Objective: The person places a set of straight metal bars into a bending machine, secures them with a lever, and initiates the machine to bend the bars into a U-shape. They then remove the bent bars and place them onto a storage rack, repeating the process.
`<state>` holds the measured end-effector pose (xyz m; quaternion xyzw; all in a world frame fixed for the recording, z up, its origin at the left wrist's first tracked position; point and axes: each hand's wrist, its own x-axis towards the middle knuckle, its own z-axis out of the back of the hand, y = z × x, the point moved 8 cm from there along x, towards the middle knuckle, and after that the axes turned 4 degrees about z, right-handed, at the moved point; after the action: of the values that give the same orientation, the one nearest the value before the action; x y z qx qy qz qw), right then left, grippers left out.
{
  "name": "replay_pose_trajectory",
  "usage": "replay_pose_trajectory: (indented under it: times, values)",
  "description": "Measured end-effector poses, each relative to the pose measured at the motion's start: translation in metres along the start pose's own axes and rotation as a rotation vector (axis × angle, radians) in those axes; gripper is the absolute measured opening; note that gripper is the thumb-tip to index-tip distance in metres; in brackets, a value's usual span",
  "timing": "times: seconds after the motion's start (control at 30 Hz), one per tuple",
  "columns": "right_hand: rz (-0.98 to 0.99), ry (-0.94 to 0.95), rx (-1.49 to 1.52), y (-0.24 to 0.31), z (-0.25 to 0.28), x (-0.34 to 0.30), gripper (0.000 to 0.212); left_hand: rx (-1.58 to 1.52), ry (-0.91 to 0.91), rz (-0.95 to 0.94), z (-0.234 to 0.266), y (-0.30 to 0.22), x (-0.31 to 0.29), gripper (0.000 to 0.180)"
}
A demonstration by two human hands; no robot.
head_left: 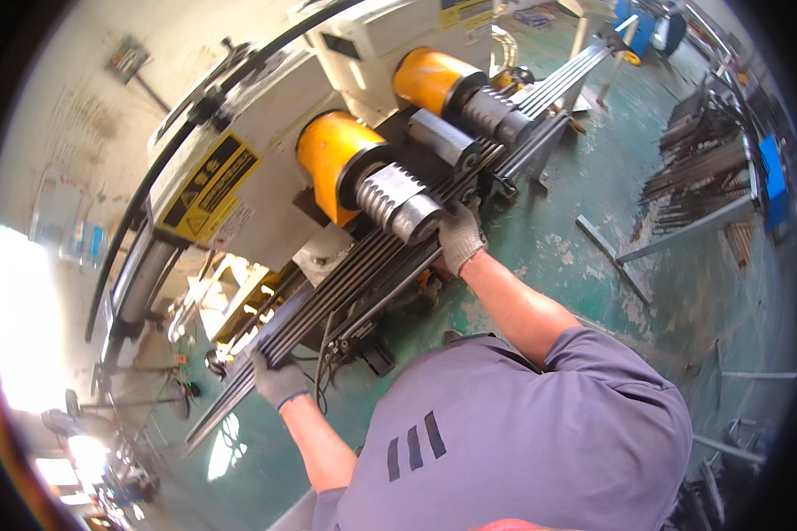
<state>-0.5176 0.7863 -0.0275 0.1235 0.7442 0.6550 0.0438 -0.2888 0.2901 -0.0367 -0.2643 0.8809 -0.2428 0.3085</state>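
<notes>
A bundle of long, thin metal bars (pixel 345 280) runs slantwise through a machine, from the lower left to the upper right. Near its lower-left end, my left hand (pixel 279 380), in a light knitted glove, is closed round the bars. My right hand (pixel 461 239), gloved alike, is closed at the near edge of the same bundle, right beside the end of a ridged steel roller (pixel 398 202). The roller juts from an orange housing (pixel 339 157) above the bars. Some of the right hand's fingers are hidden.
A second orange housing (pixel 436 75) with a ridged roller (pixel 496 113) stands farther along. A yellow and black warning label (pixel 211 188) marks the pale machine body. On the right, dark metal pieces (pixel 695 168) lie stacked by a metal frame (pixel 682 232). Worn green floor (pixel 540 257) lies beneath.
</notes>
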Motion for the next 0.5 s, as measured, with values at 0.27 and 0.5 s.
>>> replay_pose_trajectory:
  times: [0.27, 0.5]
  values:
    - [0.089, 0.068, -0.437, 0.047, 0.029, -0.031, 0.018, -0.102, 0.191, 0.225, -0.094, 0.085, -0.06, 0.028]
    - [-0.426, -0.078, 0.035, -0.054, 0.095, -0.069, 0.05, -0.269, 0.183, 0.08, -0.038, 0.009, -0.068, 0.043]
